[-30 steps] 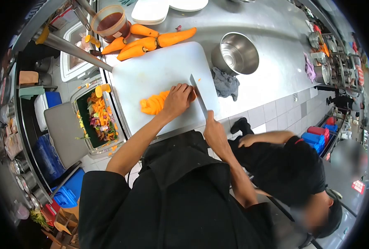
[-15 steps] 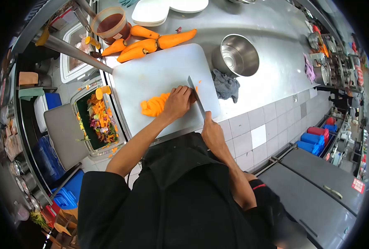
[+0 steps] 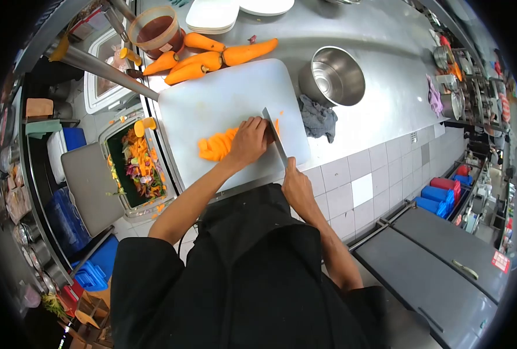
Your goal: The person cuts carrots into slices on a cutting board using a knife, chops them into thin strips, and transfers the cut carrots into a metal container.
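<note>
My left hand [image 3: 250,141] presses down on a carrot on the white cutting board [image 3: 212,99], fingers curled close to the blade. Most of the piece beneath it is hidden. Cut orange carrot slices [image 3: 215,146] lie overlapping to the left of that hand. In my right hand [image 3: 298,183] is the handle of a kitchen knife [image 3: 275,132], its blade standing against the right side of the held carrot. A small carrot bit [image 3: 277,125] shows just beyond the blade. Several whole peeled carrots [image 3: 250,52] rest along the board's far edge.
A steel pot [image 3: 340,72] and a grey cloth [image 3: 318,118] sit right of the board. At the far left stands a tub of red-brown liquid [image 3: 154,32], near stacked white plates [image 3: 212,17]. A bin of vegetable scraps [image 3: 139,166] is left of the counter.
Both hands and the knife stay in nearly the same place. A dark sleeve with a red stripe, behind my right arm earlier, is gone from there.
</note>
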`<state>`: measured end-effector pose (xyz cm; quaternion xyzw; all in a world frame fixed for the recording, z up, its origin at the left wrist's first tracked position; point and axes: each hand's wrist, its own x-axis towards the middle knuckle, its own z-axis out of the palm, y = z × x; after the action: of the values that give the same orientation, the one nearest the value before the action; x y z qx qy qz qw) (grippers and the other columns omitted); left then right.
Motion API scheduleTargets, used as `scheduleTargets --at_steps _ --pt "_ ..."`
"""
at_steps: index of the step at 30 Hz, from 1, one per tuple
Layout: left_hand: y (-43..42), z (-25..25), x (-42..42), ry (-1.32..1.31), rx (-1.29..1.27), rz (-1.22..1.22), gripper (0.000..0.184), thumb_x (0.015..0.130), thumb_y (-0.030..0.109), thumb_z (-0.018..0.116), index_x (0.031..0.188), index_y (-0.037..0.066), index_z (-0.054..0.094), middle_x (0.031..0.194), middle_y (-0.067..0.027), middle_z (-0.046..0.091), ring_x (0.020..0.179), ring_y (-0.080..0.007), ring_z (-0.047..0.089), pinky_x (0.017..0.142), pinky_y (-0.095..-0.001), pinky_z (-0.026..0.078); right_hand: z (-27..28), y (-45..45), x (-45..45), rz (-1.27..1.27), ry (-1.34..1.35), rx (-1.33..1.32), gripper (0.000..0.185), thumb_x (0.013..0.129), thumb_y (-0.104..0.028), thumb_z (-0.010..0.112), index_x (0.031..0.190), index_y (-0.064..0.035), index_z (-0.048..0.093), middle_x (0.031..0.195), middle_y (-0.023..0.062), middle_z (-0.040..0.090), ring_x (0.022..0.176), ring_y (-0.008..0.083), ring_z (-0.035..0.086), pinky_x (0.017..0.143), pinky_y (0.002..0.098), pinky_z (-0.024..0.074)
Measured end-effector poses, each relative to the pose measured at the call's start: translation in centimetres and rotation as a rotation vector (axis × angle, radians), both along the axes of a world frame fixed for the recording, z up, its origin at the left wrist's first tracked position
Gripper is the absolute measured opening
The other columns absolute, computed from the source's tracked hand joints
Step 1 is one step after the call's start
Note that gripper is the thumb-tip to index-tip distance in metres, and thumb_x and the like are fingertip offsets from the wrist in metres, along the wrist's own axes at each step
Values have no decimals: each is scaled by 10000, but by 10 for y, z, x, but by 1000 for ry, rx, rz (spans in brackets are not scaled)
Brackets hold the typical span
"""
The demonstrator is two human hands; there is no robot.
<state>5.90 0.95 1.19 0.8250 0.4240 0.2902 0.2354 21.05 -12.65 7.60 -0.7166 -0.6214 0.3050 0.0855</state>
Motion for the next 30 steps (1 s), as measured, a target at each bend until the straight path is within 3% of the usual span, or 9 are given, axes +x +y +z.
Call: scheduleTargets --at_steps 5,10,16,19,23,28,30 --pt "1 -4 -13 38 -13 -44 187 851 67 581 1030 16 602 1007 -156 575 983 -331 564 861 -446 443 -6 12 2 11 -14 29 248 859 42 451 1085 -7 361 752 299 622 684 509 616 605 596 478" --pt "-2 -4 -12 75 -4 -53 242 836 71 591 1071 32 634 990 -122 581 974 -300 568 844 -428 441 27 10 -6 29 -35 -38 250 862 32 455 1090 0 358 800 314 616 695 514 613 620 601 481" --pt "-2 -7 -13 83 47 -61 277 807 72 602 1077 24 629 991 -121 582 973 -297 561 849 -414 440 2 16 -6 39 18 67 261 866 21 453 1109 3 360 779 304 611 681 521 609 616 606 474" --pt "-5 -2 -13 91 21 -65 253 802 65 603 1051 23 621 992 -119 585 971 -300 561 845 -415 437 20 17 -4 38 -16 -12 262 872 14 455 1117 9 365 772 299 610 684 516 614 619 604 479" --pt "2 -8 -13 62 115 -46 201 824 68 601 1019 22 610 968 -116 591 946 -305 567 833 -417 435 2 7 -6 37 -38 -28 277 873 9 463 1132 17 367 769 290 609 682 512 612 618 603 477" --pt "-2 -7 -11 69 38 -51 257 800 107 630 1037 10 608 982 -131 581 976 -306 557 841 -415 433 29 18 -6 64 -33 -21 274 869 22 463 1132 21 386 787 300 622 692 510 621 608 588 486" --pt "2 -9 -14 66 35 -38 268 795 108 635 1041 6 602 977 -137 578 976 -311 557 840 -416 434 12 19 -8 55 -4 33 272 865 35 458 1122 16 373 767 308 625 688 519 615 611 604 476"
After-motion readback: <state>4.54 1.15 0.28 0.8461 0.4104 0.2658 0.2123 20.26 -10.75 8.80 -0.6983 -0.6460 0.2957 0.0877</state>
